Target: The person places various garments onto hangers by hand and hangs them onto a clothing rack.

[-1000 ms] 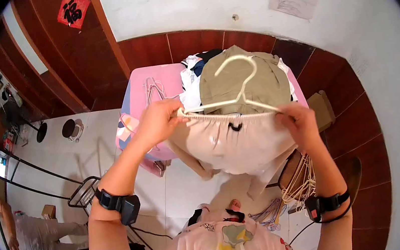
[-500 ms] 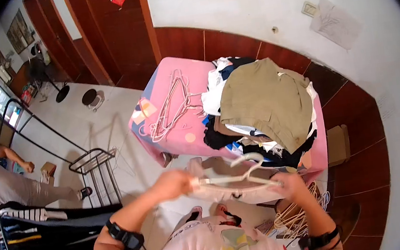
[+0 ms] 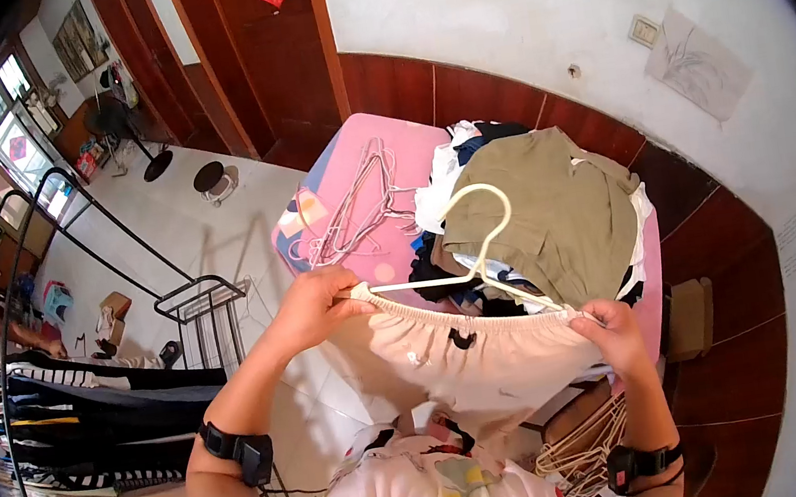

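Note:
A pale cream garment with a gathered elastic waistband (image 3: 474,369) hangs stretched out in front of me, a small dark bow at its middle. Whether it is trousers or a skirt I cannot tell. Along the waistband runs a cream hanger (image 3: 506,214), its hook pointing up. My left hand (image 3: 315,308) pinches one end of the waistband with the hanger's end. At the other end, my right hand (image 3: 614,329) is closed on the waistband and hanger. Just beyond lies a heap of clothes topped by an olive garment (image 3: 544,209).
Several loose hangers (image 3: 357,204) lie on the pink-covered table (image 3: 403,132). More hangers (image 3: 585,450) are bunched low at the right. On the left stands a black rack (image 3: 120,235) with hanging clothes (image 3: 118,416); another person's arm (image 3: 28,337) shows behind it.
Both hands have raised the garment and hanger, which now hang spread out and upright. The view has shifted slightly left, and the person behind the rack is now further left and mostly hidden.

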A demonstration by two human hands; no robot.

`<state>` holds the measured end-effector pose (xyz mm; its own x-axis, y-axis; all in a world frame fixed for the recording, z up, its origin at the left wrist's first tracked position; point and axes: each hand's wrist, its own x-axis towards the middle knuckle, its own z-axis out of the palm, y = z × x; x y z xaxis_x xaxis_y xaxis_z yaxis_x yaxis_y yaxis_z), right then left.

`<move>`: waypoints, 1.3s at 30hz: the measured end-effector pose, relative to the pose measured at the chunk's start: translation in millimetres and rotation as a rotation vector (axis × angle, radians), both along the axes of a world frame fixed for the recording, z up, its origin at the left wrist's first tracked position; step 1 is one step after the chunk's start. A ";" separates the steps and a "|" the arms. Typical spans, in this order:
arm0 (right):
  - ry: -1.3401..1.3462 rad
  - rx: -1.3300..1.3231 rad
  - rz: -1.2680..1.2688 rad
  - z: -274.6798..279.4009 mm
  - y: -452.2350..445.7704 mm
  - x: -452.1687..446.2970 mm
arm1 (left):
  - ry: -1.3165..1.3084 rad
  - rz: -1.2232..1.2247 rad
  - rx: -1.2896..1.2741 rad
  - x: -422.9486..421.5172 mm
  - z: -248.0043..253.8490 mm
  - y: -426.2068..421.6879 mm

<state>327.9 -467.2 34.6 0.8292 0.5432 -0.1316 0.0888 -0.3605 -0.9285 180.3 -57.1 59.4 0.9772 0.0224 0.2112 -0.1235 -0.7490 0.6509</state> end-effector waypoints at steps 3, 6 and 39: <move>-0.006 -0.023 0.032 3.9 4.4 5.3 | 0.036 0.024 -0.014 5.0 -3.6 -5.5; 0.016 0.028 -0.010 2.2 8.5 11.0 | 0.043 0.077 -0.095 4.4 -4.0 -7.3; -0.172 0.029 0.262 1.5 215.2 -46.5 | 0.115 0.503 -0.835 -192.7 -75.7 174.8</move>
<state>281.4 -252.0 36.2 0.6689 0.7431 0.0168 0.3316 -0.2781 -0.9015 -12.4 117.6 -16.3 0.8266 0.5403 -0.1575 0.1812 0.0094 0.9834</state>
